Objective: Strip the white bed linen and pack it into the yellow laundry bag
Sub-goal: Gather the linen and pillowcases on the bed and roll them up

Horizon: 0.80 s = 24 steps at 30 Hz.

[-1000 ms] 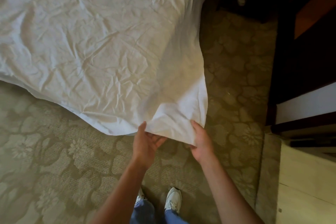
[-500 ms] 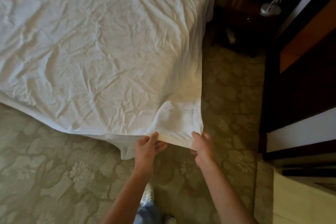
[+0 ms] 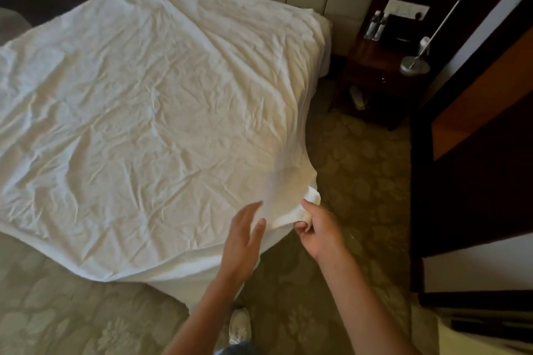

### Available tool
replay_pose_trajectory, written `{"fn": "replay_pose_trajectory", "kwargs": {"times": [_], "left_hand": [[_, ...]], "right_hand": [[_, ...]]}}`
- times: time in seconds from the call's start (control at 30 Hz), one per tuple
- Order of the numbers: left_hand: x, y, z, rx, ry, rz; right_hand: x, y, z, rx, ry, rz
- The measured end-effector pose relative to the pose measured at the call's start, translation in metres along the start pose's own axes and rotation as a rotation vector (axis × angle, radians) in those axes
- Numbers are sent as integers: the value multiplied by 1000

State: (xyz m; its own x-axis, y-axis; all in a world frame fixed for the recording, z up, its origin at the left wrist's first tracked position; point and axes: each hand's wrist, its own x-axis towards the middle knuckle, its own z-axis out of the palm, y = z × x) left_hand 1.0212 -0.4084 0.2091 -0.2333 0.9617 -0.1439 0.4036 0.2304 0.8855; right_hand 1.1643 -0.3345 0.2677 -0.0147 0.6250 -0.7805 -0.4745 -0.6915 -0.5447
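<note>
Pinching the white sheet (image 3: 150, 112) corner in the right hand (image 3: 318, 232), left hand (image 3: 242, 242) hovering flat, fingers straight.

Left hand (image 3: 243, 239) spread flat, right hand (image 3: 317, 229) fingers (image 3: 302, 225) curled, pinching.

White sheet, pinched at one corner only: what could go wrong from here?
1. Only the right hand pinches the white sheet corner; the left hand is open, so the corner might slip.
2. Pulled off, the sheet would likely drag over the carpet.
3. No yellow bag is in view.
</note>
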Motion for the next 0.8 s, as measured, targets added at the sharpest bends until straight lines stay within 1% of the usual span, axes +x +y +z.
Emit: {"fn": "replay_pose_trajectory", "kwargs": {"times": [0.03, 0.07, 0.1, 0.2, 0.27, 0.37, 0.43, 0.5, 0.6, 0.8], "left_hand": [[10, -2, 3, -7, -90, 13], [18, -2, 7, -7, -136, 20], [27, -4, 11, -4, -135, 20], [52, -3, 17, 17, -8, 39], [70, 2, 15, 35, 40, 67], [92, 14, 9, 97, 0, 96], [108, 21, 5, 151, -51, 143], [123, 28, 4, 186, -92, 191], [149, 44, 5, 255, -97, 188], [210, 90, 27, 364, 18, 93]], "right_hand": [[4, -7, 11, 30, 14, 10], [8, -15, 21, 48, 26, 16], [12, -22, 29, 55, 36, 19], [22, -43, 45, 23, 31, 23], [30, -55, 48, -40, 38, 15], [43, -71, 47, -178, 82, -45], [55, -82, 46, -265, 110, -129], [66, -94, 43, -378, 96, -227], [81, -114, 36, -535, -11, -284], [112, -170, 24, -932, -306, -440]]}}
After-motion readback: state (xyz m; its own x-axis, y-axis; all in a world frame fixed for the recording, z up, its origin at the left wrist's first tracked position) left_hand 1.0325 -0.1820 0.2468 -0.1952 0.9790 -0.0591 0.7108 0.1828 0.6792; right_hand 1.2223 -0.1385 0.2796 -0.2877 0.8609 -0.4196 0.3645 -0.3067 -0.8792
